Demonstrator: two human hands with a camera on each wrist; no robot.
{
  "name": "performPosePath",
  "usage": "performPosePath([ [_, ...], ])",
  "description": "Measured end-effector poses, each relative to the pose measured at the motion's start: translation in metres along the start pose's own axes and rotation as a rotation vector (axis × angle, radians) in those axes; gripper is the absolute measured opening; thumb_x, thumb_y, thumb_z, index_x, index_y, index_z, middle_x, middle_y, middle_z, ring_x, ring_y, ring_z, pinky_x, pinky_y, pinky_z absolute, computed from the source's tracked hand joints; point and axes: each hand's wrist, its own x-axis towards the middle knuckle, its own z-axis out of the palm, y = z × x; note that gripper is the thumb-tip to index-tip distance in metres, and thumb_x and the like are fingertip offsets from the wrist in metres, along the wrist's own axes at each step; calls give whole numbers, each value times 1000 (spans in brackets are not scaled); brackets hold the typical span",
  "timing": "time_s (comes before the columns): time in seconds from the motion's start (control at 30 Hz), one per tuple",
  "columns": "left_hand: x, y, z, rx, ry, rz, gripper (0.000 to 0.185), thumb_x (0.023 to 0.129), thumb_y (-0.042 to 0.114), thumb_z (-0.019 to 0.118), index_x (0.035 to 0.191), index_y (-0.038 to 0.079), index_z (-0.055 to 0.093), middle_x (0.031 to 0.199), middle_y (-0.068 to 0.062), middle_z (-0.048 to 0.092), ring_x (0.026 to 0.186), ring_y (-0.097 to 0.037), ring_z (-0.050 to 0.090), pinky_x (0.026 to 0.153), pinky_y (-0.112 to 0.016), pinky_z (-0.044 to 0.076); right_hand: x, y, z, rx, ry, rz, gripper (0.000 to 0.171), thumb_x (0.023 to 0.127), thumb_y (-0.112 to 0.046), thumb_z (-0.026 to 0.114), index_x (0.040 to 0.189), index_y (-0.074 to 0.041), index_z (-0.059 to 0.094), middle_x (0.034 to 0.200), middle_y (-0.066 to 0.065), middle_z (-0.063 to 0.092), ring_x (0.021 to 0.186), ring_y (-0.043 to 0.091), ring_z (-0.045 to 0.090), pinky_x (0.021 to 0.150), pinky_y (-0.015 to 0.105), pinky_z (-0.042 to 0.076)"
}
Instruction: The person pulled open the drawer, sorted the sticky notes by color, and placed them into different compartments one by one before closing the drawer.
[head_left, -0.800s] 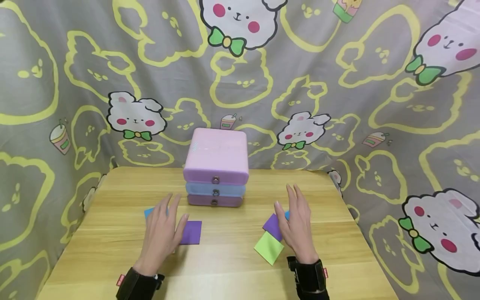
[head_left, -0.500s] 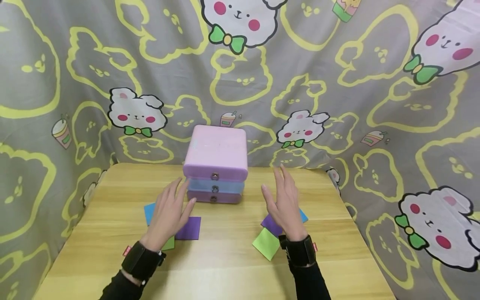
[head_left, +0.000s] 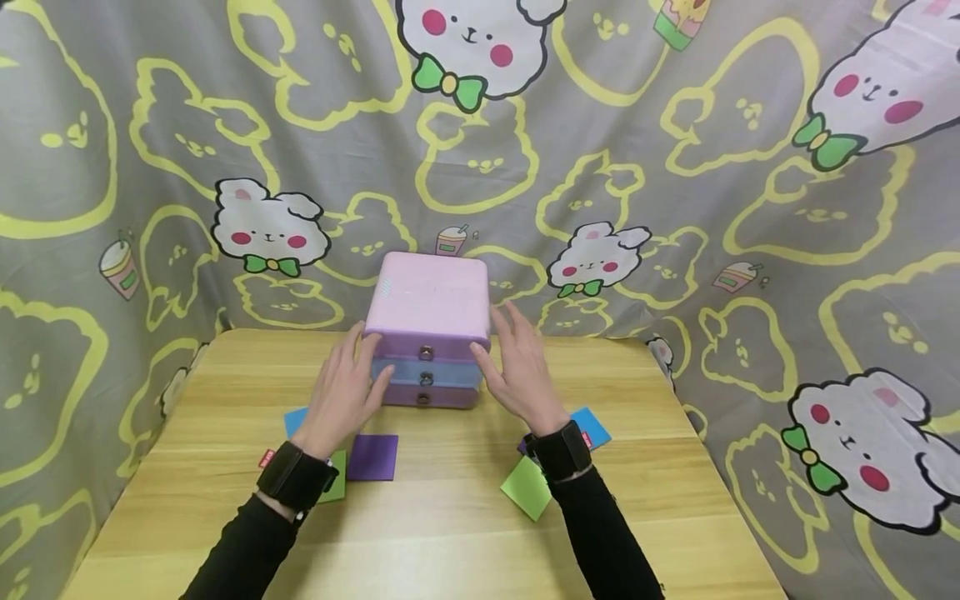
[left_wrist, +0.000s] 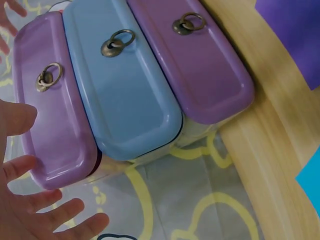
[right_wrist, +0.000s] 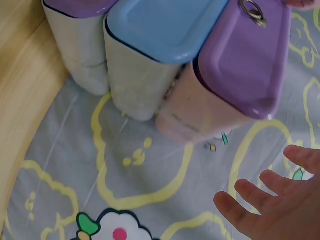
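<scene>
A small three-drawer box [head_left: 429, 310] stands at the back middle of the wooden table [head_left: 450, 533]. Its pink top drawer [left_wrist: 50, 130], blue middle drawer [left_wrist: 120, 85] and purple bottom drawer [left_wrist: 205, 65] each carry a metal ring pull. My left hand [head_left: 347, 387] is open at the box's left front corner, its fingers [left_wrist: 35, 212] straight beside the top drawer's end. On the other side my right hand [head_left: 517, 367] is open at the right front corner, fingers [right_wrist: 265, 200] spread and apart from the box's side. Neither hand holds anything.
Paper squares lie on the table. On the left there is a purple one [head_left: 372, 457], a blue one [head_left: 295, 421] and a green one [head_left: 334, 488]. On the right there is a green one [head_left: 527, 487] and a blue one [head_left: 591, 425]. A cartoon-print cloth [head_left: 675, 208] hangs behind and around the table.
Both hands have moved forward off the paper squares and inward, and now flank the front of the drawer box. The squares lie uncovered behind the wrists.
</scene>
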Motion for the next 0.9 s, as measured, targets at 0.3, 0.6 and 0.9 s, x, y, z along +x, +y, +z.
performPosePath([
  [0.3,16,-1,1,-34,-12,32,52,99,22,64,141,-2,44,156,-27,39,139,-44,45,111,-60,45,14,-6,17,-13,-78,-13,64,103,-42,52,158,-16,33,164,22,27,151,41,32,118,66,34],
  [0.6,19,5,18,-99,-28,-50,52,101,21,62,150,14,47,162,-20,34,115,-50,61,88,-64,55,15,-4,38,15,-84,-61,46,107,-35,47,148,-15,51,163,15,37,155,40,25,130,53,17],
  [0.9,16,7,24,-122,71,-59,47,100,19,65,145,16,53,158,-19,41,119,-51,60,84,-64,55,13,-1,47,11,-46,-53,44,109,-33,45,150,-18,50,161,11,41,154,31,33,131,49,15],
])
